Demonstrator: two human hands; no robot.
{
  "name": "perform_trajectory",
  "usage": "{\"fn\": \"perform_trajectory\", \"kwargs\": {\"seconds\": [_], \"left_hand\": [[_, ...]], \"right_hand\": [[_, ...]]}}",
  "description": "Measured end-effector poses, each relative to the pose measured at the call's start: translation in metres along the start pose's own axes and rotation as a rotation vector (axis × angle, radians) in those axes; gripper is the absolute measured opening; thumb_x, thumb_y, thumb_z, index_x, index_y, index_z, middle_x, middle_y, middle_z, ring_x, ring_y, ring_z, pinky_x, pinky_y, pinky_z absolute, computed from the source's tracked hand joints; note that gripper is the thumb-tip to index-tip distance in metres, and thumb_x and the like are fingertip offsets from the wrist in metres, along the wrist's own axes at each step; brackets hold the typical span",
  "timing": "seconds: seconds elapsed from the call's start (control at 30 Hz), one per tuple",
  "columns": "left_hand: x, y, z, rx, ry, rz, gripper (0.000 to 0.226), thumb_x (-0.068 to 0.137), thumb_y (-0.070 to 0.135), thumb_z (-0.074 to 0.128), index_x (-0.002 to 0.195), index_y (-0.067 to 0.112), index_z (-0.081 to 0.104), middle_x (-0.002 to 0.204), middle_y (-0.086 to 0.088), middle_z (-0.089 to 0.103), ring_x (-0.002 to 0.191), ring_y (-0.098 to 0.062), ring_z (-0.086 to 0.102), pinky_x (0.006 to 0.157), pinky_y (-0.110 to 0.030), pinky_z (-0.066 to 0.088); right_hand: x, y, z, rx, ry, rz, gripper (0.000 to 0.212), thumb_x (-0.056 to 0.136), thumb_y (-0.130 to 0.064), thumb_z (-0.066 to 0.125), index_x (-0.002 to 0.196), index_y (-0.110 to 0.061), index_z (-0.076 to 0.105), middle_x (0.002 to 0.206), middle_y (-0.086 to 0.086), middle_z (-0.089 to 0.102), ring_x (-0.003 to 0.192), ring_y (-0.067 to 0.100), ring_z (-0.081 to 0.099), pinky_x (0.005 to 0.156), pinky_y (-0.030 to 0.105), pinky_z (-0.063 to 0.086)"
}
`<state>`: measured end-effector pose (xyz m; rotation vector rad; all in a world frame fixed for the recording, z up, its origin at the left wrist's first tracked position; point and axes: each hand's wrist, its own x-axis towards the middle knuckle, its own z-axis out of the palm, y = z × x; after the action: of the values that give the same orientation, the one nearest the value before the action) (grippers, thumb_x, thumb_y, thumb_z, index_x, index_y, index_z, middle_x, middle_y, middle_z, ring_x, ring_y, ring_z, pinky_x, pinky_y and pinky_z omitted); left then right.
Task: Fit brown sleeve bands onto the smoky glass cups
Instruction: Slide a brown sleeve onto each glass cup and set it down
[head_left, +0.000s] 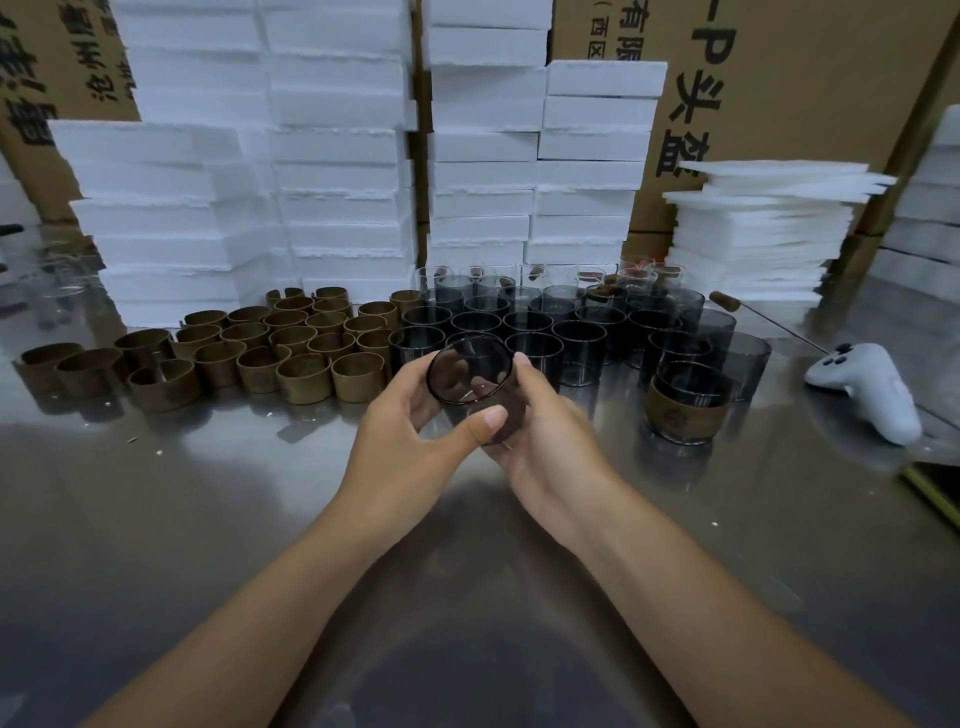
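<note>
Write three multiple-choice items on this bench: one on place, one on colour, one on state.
1. The loose brown sleeve bands stand where? A right of the bare smoky glass cups; B left of them; C inside them.
2. The handheld controller is: A black; B red; C white.
3. The held cup is: A tilted in both hands; B gripped by one hand only; C touched by neither hand.
B: the bands sit leftward. C: its shell is white. A: left hand and right hand grip it, mouth towards the camera.
</note>
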<state>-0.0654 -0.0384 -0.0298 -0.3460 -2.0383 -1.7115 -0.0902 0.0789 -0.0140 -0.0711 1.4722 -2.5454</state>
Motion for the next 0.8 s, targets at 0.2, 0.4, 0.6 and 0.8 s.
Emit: {"fn": "perform_trajectory", "kwargs": {"seconds": [0.2, 0.4, 0.6, 0.8], "left_hand": [[-0.0001, -0.0004, 0.0007, -0.030, -0.035, 0.013, 0.046, 0.068, 0.031, 0.070, 0.111, 0.038, 0.054, 0.107, 0.035, 0.064, 0.109, 0.011, 0.057, 0.088, -0.004, 0.040], [0.0019, -0.0016, -0.0020, -0.045, -0.068, 0.043, 0.046, 0.083, 0.004, 0.066, 0.111, 0.039, 0.053, 0.106, 0.035, 0.064, 0.108, 0.011, 0.057, 0.086, -0.005, 0.042], [0.0033, 0.0017, -0.0034, -0.059, -0.064, 0.086, 0.052, 0.082, -0.004, 0.066, 0.112, 0.036, 0.052, 0.105, 0.037, 0.063, 0.107, 0.014, 0.056, 0.083, -0.002, 0.041], [0.0049, 0.0010, -0.0059, -0.038, -0.047, 0.098, 0.052, 0.081, 0.001, 0.070, 0.118, 0.032, 0.053, 0.112, 0.025, 0.066, 0.115, 0.004, 0.056, 0.090, -0.008, 0.042]], "right_hand": [[-0.0036, 0.0011, 0.0046, -0.041, 0.003, 0.083, 0.042, 0.098, -0.043, 0.045, 0.118, -0.010, 0.061, 0.114, 0.014, 0.069, 0.098, 0.019, 0.066, 0.099, 0.041, 0.047], [-0.0059, 0.0001, 0.0059, -0.061, -0.060, 0.149, 0.052, 0.097, -0.052, 0.039, 0.126, -0.013, 0.058, 0.122, 0.017, 0.065, 0.106, 0.025, 0.065, 0.098, 0.045, 0.047], [-0.0045, 0.0032, 0.0041, -0.125, -0.147, 0.221, 0.068, 0.090, -0.068, 0.030, 0.125, -0.017, 0.059, 0.111, 0.016, 0.071, 0.105, 0.024, 0.067, 0.099, 0.047, 0.046], [-0.0038, 0.0031, 0.0030, -0.121, -0.103, 0.169, 0.063, 0.087, -0.068, 0.035, 0.107, -0.016, 0.065, 0.086, 0.006, 0.075, 0.091, 0.019, 0.072, 0.079, 0.039, 0.057]]}}
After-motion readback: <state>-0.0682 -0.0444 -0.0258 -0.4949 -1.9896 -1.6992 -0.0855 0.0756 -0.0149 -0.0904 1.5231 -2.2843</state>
